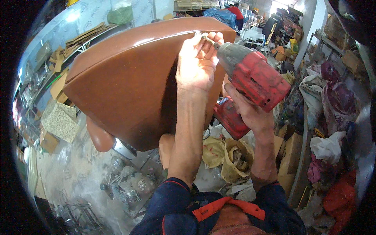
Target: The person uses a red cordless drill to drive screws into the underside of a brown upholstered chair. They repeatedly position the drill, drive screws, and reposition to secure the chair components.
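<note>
My right hand (250, 111) grips a red and grey cordless drill (256, 74) by its handle, the battery end hanging below. From its nose a thin metal bit (208, 39) points up and left toward the top edge of a brown leather chair back (125, 82). My left hand (197, 64) is raised palm toward me, thumb and fingers closed at the bit's tip, close to the leather's upper right edge. Whatever small piece they pinch there is too small to make out. Below the chair back, a rounded brown armrest (101, 135) shows at the lower left.
An open yellowish sack (237, 158) stands on the floor below the drill. Plastic-wrapped metal parts (131, 186) lie at the lower left. Shelving with cardboard (86, 37) runs along the left; a rack with bags and cloth (333, 102) lines the right. A person in red (236, 13) is far behind.
</note>
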`<state>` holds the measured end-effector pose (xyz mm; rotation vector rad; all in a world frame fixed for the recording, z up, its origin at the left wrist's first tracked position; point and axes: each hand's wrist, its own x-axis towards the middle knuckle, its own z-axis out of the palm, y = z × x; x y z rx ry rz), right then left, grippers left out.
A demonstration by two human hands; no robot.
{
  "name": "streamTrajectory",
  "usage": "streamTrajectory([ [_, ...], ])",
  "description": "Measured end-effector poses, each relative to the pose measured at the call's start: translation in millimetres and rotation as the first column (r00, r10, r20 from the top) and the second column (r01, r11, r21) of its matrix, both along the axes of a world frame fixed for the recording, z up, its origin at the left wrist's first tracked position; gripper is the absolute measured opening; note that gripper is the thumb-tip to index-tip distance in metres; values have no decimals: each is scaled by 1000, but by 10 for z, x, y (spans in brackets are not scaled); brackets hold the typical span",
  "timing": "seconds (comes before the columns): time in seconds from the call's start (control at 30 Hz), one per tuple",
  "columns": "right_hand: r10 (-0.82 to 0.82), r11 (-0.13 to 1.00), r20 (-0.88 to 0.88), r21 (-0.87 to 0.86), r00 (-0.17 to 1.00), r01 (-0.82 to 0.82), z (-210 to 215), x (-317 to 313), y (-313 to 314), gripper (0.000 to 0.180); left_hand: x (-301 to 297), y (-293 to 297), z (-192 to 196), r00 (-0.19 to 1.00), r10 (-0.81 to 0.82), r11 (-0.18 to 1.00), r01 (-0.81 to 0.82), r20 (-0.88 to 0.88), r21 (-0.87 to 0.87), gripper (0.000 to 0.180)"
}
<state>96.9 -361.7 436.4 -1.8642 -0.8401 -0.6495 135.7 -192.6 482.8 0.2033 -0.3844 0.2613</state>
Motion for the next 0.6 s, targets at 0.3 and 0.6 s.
streamTrajectory([
  [0.3,-87,989,203,-101,975,109,-142,22,24,21,72,44,-80,997,-42,996,38,58,75,26],
  [0.6,-38,998,68,-42,997,41,-78,20,27,26,84,79,-70,990,-96,990,84,101,115,26],
])
